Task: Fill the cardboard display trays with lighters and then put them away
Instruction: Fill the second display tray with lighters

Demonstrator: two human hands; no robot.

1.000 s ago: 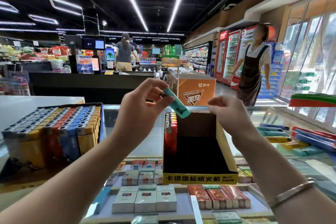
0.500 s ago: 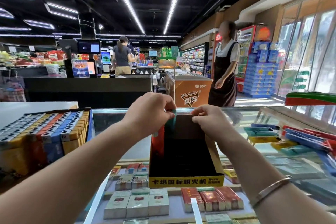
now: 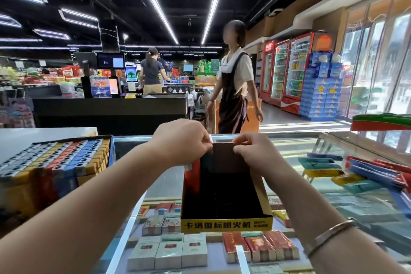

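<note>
The glass worktop spans the lower half of the head view; cigarette packs lie in rows beneath the glass.

A full display tray stands on the worktop at the left edge. It is packed with upright lighters in grey, yellow, orange and blue rows.

A second display tray, black inside with a yellow front strip bearing printed characters, stands at the centre of the worktop. Its interior is mostly unfilled. A row of red lighters stands against its left wall. A brown back flap rises at its far end.

Loose lighters in blue, teal, yellow and red lie scattered on the worktop at the right, well apart from the central tray.

The left hand is at the far left corner of the central tray, fingers curled closed. A dark teal object, probably a lighter, shows just beneath the fingers, above the red row; the grip on it is not clearly visible.

The right hand is at the top of the brown back flap, fingers closed and pinching its upper edge. A metal bracelet sits on the right wrist.

Two persons stand beyond the worktop, one at a checkout counter, one in a dark apron near red drink coolers.
</note>
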